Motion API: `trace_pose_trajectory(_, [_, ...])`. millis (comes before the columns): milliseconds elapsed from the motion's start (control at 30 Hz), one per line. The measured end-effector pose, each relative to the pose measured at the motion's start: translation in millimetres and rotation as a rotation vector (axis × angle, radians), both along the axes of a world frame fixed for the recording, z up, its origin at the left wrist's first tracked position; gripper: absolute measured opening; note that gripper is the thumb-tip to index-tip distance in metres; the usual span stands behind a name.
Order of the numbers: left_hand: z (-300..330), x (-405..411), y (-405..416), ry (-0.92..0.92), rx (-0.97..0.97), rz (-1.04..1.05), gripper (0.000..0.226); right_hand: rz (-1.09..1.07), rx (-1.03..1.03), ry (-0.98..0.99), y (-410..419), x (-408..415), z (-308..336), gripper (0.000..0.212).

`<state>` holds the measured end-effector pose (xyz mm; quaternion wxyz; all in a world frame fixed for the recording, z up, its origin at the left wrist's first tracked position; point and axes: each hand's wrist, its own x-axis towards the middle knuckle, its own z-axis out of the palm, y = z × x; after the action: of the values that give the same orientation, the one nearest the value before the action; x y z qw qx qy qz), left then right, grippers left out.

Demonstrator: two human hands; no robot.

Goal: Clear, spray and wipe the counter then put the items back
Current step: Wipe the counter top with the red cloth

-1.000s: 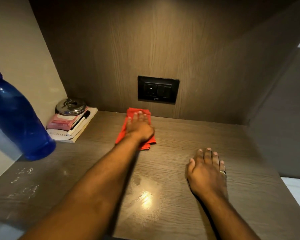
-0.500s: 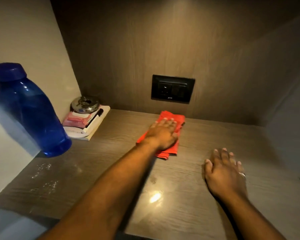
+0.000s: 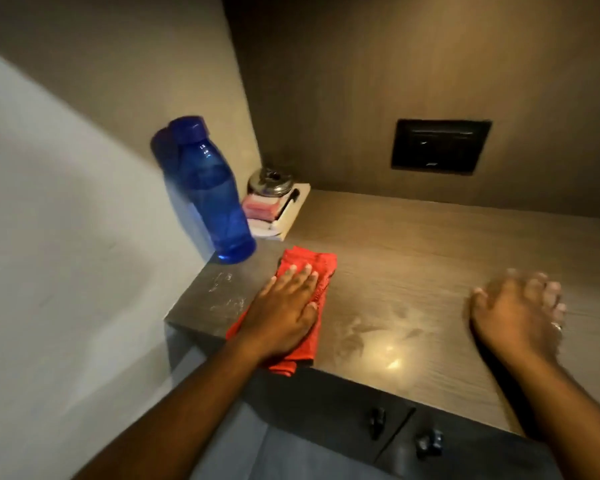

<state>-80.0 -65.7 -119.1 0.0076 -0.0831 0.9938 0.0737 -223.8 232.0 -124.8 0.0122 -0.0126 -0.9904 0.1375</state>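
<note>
The red cloth (image 3: 314,271) is lying folded at the worktop's (image 3: 430,258) front left corner, its near end hanging just over the edge, and the left hand (image 3: 284,310) is pressing down on it flat, fingers spread, palm holding it rather than gripping. The right hand (image 3: 516,310) is resting open and empty on the worktop well to the right, blurred. Wet smears are glistening between the hands, so spraying looks done and wiping is under way. Streaks beside the cloth are showing a patch not yet wiped. The blue bottle (image 3: 212,199) and the stack of small items (image 3: 274,209) are standing at the back left, so the ground beneath them seems unwiped, and returning things remains.
</note>
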Motion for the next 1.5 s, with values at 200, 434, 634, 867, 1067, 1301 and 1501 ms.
trace_pose_trajectory(200, [-5.3,62.7,-82.1,0.034,-0.053,0.227,0.057,0.248,0.013,0.026,-55.3,31.5,-4.4,0.056])
trace_pose_trajectory(434, [-4.7,62.3,-98.4,0.026,-0.056,0.384,0.061,0.25,0.055,-0.003,-55.8,35.8,0.1,0.062])
trace_pose_trajectory(634, [2.7,34.2,-32.6,0.009,0.003,0.374,0.057,0.256,0.093,-0.029,-59.5,37.8,2.3,0.065])
trace_pose_trajectory(867, [1.0,19.2,12.3,-0.005,0.042,0.101,0.064,0.291,0.09,-0.012,-51.6,37.0,0.3,0.067])
trace_pose_trajectory(1067, [-2.0,55.5,-92.4,0.024,-0.049,0.383,0.059,0.298,0.08,-0.014,-49.2,37.6,1.1,0.068])
trace_pose_trajectory(1301, [-9.2,23.1,-18.7,0.057,0.088,0.296,0.057,0.314,0.006,-0.02,-30.5,32.8,0.6,0.078])
trace_pose_trajectory(1501, [-3.9,-67.6,132.0,0.032,0.151,0.144,0.068,0.104,0.055,0.026,67.3,17.1,-4.1,0.072])
